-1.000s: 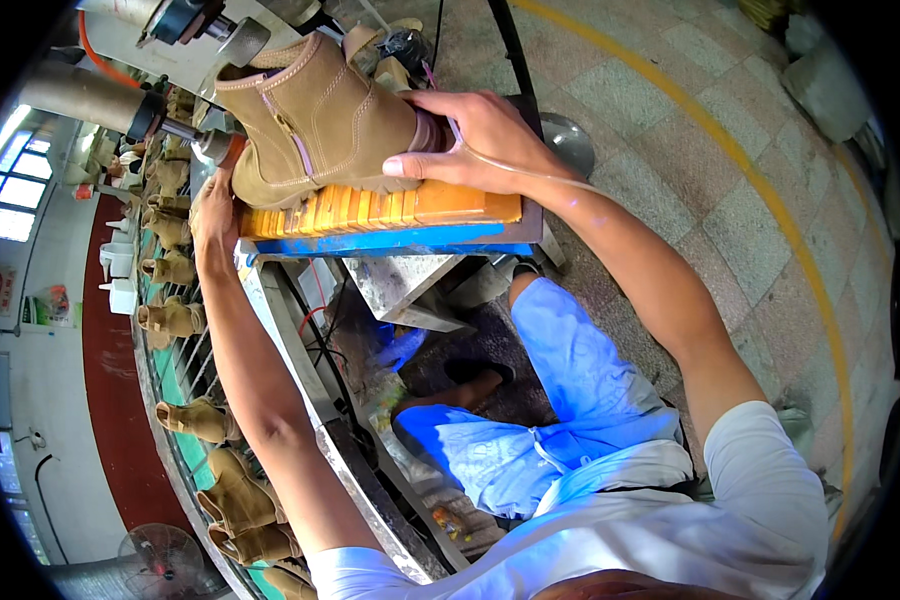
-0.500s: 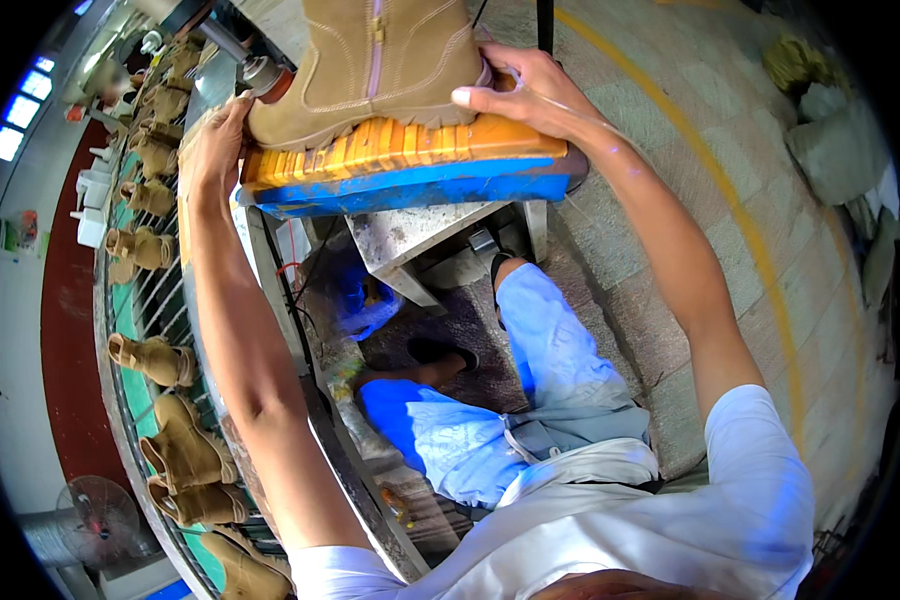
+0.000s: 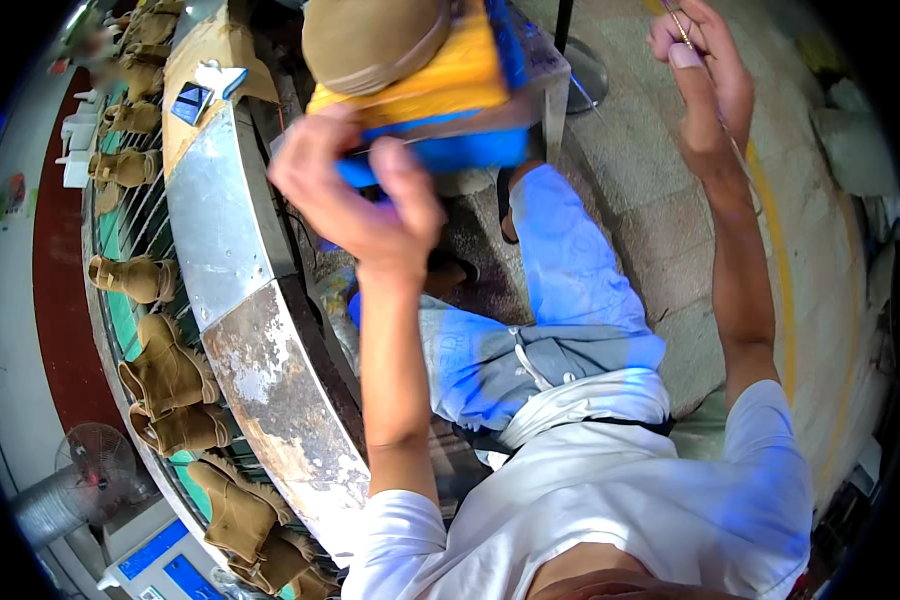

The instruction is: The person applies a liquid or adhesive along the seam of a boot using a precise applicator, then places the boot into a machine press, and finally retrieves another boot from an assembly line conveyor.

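A tan boot (image 3: 375,45) rests on a padded block (image 3: 475,60) with a ribbed yellow-orange top and blue sides. Its rounded toe end faces me, and the rest runs out of view at the top. My left hand (image 3: 365,195) is beside the near blue edge, smeared by motion, thumb apart from the fingers; nothing shows in it. Off to the right, away from the boot, my raised right hand (image 3: 715,85) has its fingers curled and thumb pressed against a thin cord (image 3: 682,28). The cord trails down past the wrist.
On the left a curved rack (image 3: 135,345) carries several tan boots, bordered by a worn metal ledge (image 3: 220,225). A small dark device (image 3: 190,102) lies on cardboard there. A fan (image 3: 95,475) stands lower left; sacks (image 3: 850,150) are piled far right. A pole (image 3: 564,25) rises behind the block.
Both hands have left the boot; the left came nearer to me, the right went up and right. Boot and block have turned from side-on to toe toward me. A tool at the toe is out of view.
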Demonstrator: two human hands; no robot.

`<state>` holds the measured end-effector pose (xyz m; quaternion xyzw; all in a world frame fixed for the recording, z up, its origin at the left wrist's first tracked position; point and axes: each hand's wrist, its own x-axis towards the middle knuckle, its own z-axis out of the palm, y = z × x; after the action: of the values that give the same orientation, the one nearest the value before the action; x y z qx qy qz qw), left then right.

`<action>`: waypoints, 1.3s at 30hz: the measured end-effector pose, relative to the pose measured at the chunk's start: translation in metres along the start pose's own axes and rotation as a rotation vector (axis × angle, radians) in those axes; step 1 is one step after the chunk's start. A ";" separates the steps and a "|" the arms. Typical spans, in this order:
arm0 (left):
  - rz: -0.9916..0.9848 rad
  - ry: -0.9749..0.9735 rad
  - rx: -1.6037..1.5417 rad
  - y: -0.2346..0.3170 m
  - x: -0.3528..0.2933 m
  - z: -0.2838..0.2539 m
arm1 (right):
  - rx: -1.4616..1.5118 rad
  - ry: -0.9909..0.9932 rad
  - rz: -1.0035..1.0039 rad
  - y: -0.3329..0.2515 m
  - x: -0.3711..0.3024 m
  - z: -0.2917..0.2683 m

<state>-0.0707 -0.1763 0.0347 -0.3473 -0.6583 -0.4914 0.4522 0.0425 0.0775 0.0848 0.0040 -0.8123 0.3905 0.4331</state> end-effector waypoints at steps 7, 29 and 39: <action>0.287 -0.396 0.225 0.076 -0.037 0.082 | -0.235 -0.189 -0.544 -0.041 0.009 -0.021; 0.110 -0.612 0.137 0.096 -0.049 0.130 | -0.331 -0.181 -0.532 -0.034 0.033 0.001; 0.251 -0.430 0.308 0.089 -0.046 0.100 | -0.005 -0.165 -0.594 -0.021 0.044 0.005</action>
<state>0.0002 -0.0563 0.0108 -0.4494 -0.7579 -0.2410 0.4070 0.0187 0.0746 0.1274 0.2721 -0.8089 0.2432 0.4610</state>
